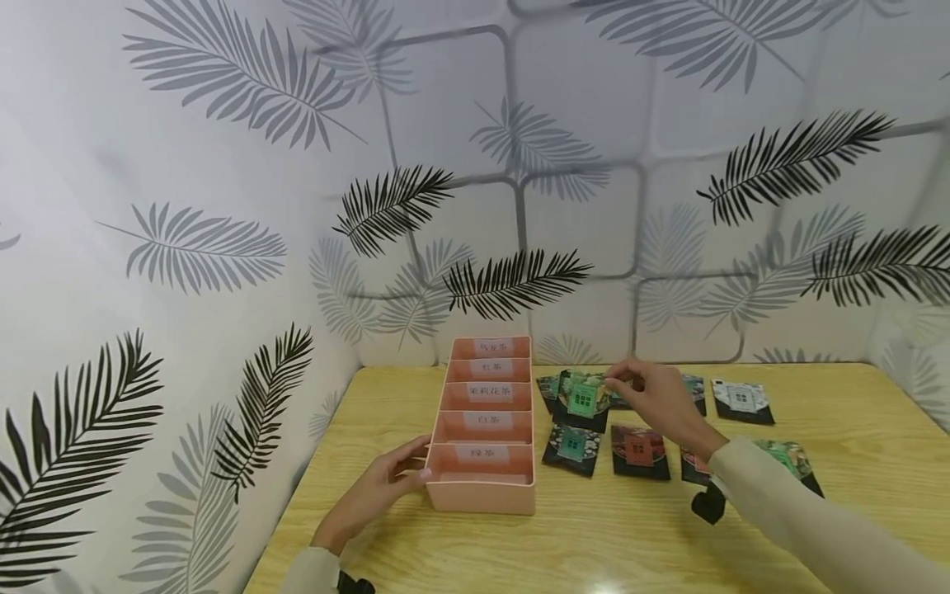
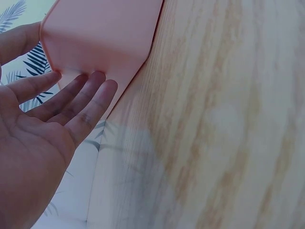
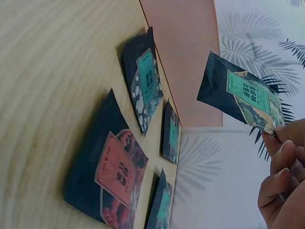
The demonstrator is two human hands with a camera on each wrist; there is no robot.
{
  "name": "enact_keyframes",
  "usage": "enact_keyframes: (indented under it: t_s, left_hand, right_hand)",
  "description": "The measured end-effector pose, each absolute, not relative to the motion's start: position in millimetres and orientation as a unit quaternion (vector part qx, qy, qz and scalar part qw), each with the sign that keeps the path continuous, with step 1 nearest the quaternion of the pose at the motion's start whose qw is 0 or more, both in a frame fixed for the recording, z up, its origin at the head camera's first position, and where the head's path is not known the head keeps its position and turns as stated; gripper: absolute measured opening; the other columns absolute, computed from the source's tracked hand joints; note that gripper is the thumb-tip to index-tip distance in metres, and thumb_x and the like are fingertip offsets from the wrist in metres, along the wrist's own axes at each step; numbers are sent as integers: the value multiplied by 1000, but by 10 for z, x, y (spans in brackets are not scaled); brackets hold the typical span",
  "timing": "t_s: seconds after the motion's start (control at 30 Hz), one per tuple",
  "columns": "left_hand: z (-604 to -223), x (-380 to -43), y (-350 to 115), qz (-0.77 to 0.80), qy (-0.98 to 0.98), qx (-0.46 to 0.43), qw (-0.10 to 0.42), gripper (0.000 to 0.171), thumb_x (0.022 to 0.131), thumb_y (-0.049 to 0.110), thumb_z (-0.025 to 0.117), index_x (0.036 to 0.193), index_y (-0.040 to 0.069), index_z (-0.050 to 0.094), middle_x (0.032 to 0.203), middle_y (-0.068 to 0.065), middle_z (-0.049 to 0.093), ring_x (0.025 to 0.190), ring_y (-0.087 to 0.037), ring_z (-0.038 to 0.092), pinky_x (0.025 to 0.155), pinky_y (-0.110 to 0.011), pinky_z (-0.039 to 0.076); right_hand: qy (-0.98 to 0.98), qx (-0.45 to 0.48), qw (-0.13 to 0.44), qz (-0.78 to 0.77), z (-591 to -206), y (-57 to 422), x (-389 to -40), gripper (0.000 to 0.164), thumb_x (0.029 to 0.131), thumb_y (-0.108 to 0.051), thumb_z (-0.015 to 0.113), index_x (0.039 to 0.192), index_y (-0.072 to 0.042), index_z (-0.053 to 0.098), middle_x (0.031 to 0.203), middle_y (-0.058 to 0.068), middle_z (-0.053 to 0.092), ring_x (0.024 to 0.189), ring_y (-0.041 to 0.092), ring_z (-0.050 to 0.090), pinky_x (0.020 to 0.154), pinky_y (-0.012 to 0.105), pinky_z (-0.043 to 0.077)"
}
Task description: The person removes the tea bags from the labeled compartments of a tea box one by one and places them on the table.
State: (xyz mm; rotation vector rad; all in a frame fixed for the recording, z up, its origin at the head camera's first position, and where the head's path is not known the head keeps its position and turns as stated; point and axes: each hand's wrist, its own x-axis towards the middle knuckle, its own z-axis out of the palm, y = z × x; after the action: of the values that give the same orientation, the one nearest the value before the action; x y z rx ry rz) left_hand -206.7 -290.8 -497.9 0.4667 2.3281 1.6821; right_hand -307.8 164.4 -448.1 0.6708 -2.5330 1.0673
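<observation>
My right hand (image 1: 660, 400) pinches a dark tea sachet (image 1: 582, 399) with a green label by one corner. In the right wrist view that sachet (image 3: 245, 90) tilts in the air, with the pink organizer box (image 3: 186, 57) behind it. My left hand (image 1: 382, 487) is at the box's (image 1: 482, 497) front left corner. Its fingertips touch the outside of the box wall (image 2: 95, 33) in the left wrist view, with the fingers spread and fairly straight. The box has several compartments in a row, each bearing a white paper label (image 1: 482, 454) with writing.
More tea sachets lie on the wooden table (image 1: 594, 536) right of the box: a teal-labelled one (image 1: 571, 448), a red-labelled one (image 1: 640, 451), a white one (image 1: 742, 400) and a green one (image 1: 787, 456) partly behind my right sleeve. A leaf-patterned wall (image 1: 579, 223) borders the table.
</observation>
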Motion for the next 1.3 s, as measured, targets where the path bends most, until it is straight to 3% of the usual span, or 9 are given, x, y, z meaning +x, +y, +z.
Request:
enact_keyframes:
  t_s: [0.13, 0.33, 0.63, 0.83, 0.93, 1.3]
  left_hand:
    - [-4975, -2063, -2907, 575, 794, 161, 114, 59, 107, 21, 59, 161, 13, 36, 146, -15, 53, 131, -34, 52, 98, -30, 52]
    - [-4984, -2068, -2915, 579, 790, 165, 114, 60, 107, 22, 60, 161, 12, 36, 146, -16, 53, 131, -35, 52, 98, -29, 52]
    - [-4991, -2067, -2905, 580, 791, 157, 115, 59, 107, 20, 60, 161, 12, 36, 146, -17, 53, 131, -35, 52, 97, -30, 52]
    - [-4977, -2059, -2895, 582, 790, 155, 115, 60, 107, 19, 59, 161, 11, 35, 146, -17, 52, 131, -36, 51, 97, -29, 52]
    - [-4979, -2050, -2894, 583, 789, 157, 117, 59, 108, 19, 58, 161, 12, 35, 146, -17, 52, 131, -37, 50, 97, -30, 52]
    - [-4971, -2055, -2903, 581, 789, 164, 113, 59, 108, 20, 58, 161, 12, 35, 146, -17, 52, 131, -37, 51, 98, -30, 52]
  right_hand:
    - [-883, 242, 159, 370, -4531, 1657, -2994, 15, 102, -28, 69, 109, -16, 76, 80, -5, 70, 55, 10, 54, 55, 30, 42]
    - [-883, 231, 111, 394, -4624, 1665, -2861, 13, 101, -27, 69, 108, -18, 75, 85, -7, 72, 64, 11, 65, 58, 29, 51]
    - [-887, 214, 66, 403, -4700, 1673, -2738, 12, 100, -29, 71, 105, -19, 75, 85, -1, 73, 58, 19, 60, 48, 30, 41]
    - [-880, 203, 20, 429, -4735, 1660, -2665, 13, 99, -31, 72, 105, -20, 75, 91, -3, 74, 79, 23, 71, 60, 30, 54]
    - [-873, 193, -5, 448, -4767, 1646, -2635, 13, 99, -29, 73, 104, -18, 75, 90, -3, 73, 80, 27, 72, 62, 34, 58]
    - [-874, 215, 7, 435, -4883, 1576, -2543, 9, 97, -30, 74, 99, -21, 76, 86, -9, 73, 78, 20, 72, 63, 28, 55]
